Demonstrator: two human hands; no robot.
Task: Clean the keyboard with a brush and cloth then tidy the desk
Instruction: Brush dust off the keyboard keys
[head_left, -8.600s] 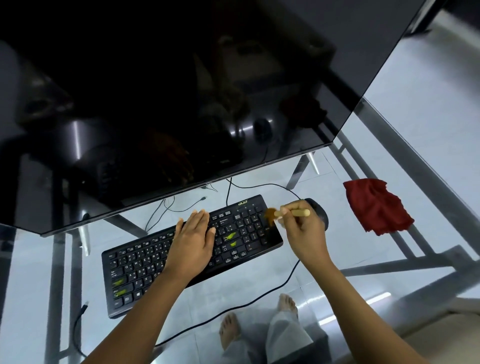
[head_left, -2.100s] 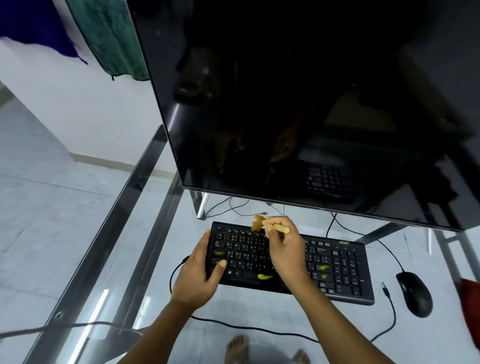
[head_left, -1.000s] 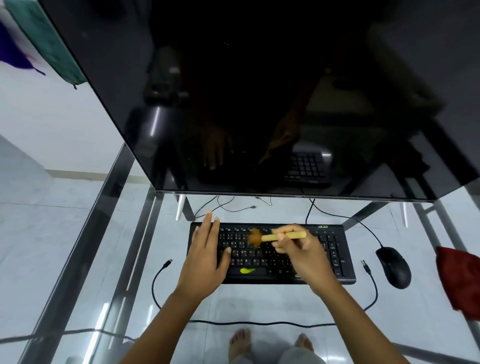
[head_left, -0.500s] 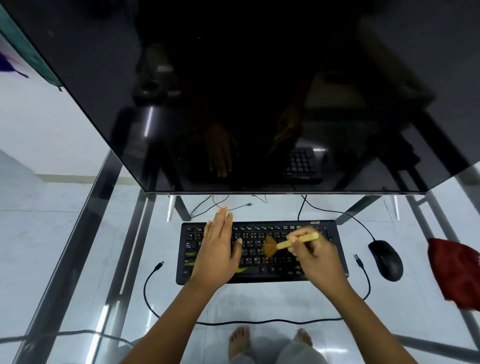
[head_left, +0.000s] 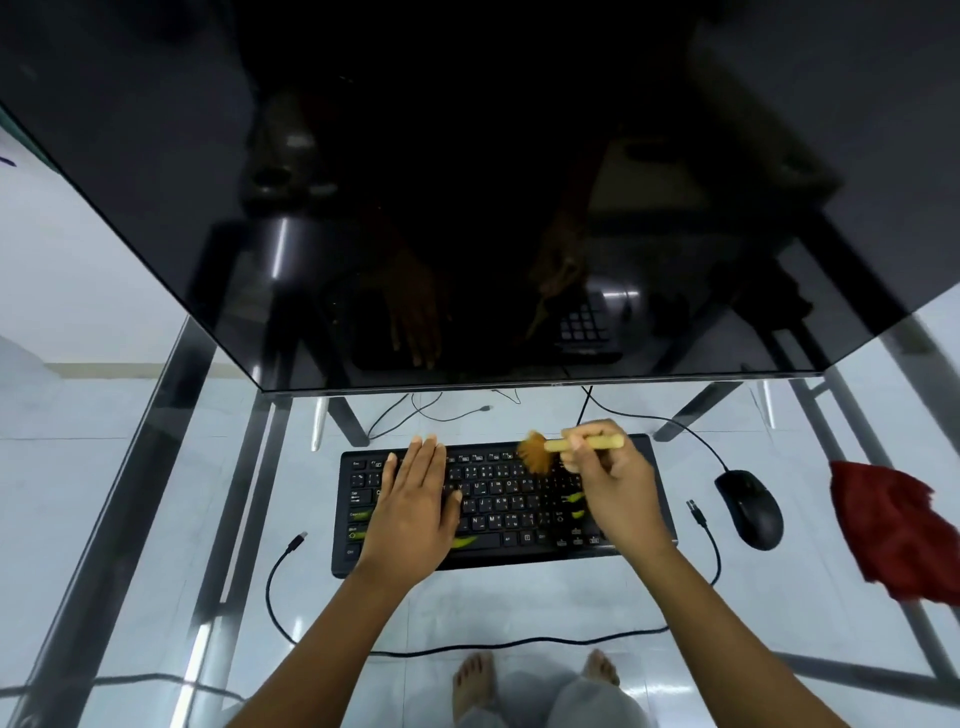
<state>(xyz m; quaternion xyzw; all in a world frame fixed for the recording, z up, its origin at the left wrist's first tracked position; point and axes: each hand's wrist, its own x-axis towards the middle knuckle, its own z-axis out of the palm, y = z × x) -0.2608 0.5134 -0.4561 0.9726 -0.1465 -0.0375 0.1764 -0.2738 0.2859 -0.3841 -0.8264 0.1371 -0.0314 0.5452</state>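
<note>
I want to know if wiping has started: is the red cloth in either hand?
No, the red cloth lies on the desk beside the mouse, untouched by either hand.

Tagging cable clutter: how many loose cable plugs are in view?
3. The left plug lies beside the keyboard's left end. The right plug lies between the keyboard and the mouse. The rear plug lies behind the keyboard, below the monitor, which may hide others.

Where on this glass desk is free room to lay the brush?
Widest bare glass lies between the keyboard and the black cable nearer the person. A narrower strip lies between mouse and red cloth. Crowded: behind the keyboard, under the monitor, where wires run.
</note>
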